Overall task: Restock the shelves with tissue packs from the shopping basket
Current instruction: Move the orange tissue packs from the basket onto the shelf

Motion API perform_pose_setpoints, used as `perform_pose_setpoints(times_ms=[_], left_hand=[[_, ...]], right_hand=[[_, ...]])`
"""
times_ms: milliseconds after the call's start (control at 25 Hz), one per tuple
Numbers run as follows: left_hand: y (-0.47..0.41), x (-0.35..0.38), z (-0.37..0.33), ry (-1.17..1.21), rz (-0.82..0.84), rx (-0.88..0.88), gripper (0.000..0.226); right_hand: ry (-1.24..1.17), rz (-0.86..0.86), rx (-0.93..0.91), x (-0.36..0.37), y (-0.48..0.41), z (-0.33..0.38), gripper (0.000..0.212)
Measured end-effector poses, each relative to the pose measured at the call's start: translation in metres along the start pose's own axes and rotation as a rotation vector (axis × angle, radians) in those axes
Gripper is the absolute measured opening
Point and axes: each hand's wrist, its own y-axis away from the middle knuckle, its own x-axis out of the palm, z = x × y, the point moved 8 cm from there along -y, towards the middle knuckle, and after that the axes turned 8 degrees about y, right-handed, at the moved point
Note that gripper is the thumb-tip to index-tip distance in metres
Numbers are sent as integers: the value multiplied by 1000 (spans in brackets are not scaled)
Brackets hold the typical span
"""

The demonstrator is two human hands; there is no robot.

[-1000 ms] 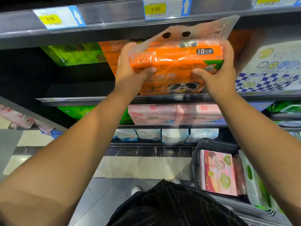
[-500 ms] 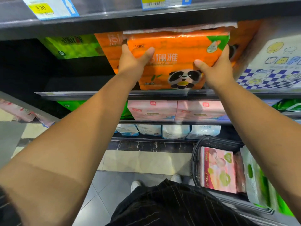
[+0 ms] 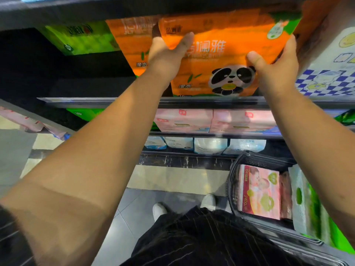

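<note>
An orange tissue pack with a panda print [image 3: 221, 54] stands upright on the upper shelf [image 3: 134, 101], its front facing me. My left hand [image 3: 165, 54] grips its left edge, thumb across the front. On the pack's right edge my right hand [image 3: 276, 62] grips it the same way. A second orange pack [image 3: 130, 45] stands just behind and to the left. The black shopping basket [image 3: 233, 179] sits at the lower right with a pink pack [image 3: 259, 191] and a green-and-white pack [image 3: 309, 204] inside.
A green pack [image 3: 80, 39] lies left on the same shelf, a blue-checked white pack [image 3: 330, 73] right. Pink packs [image 3: 215, 120] fill the shelf below, white packs [image 3: 209, 145] the lowest one. The shelf above [image 3: 134, 8] hangs close over the orange pack. Tiled floor lies underfoot.
The orange pack was tipped from lying flat to standing upright and pushed onto the shelf. Both hands kept their hold on its sides and the view came closer.
</note>
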Motion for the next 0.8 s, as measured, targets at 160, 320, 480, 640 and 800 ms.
perform_pose_setpoints(times_ms=[160,320,480,640,800], left_hand=[[-1,3,7,29,47,18,44],[8,-1,12,-1,151,126,49],[32,-8,33,-57,212,252,60],[50,-10,57,-64,237,187,84],[60,-21,66,-124,278,203,89]], right_hand=[[-21,40,-2,4,1,1,60],[10,92,56,11,11,-8,65],[-8,67,90,20,41,-24,71],[-44,85,156,25,74,-32,78],[118,78,180,20,106,-21,82]])
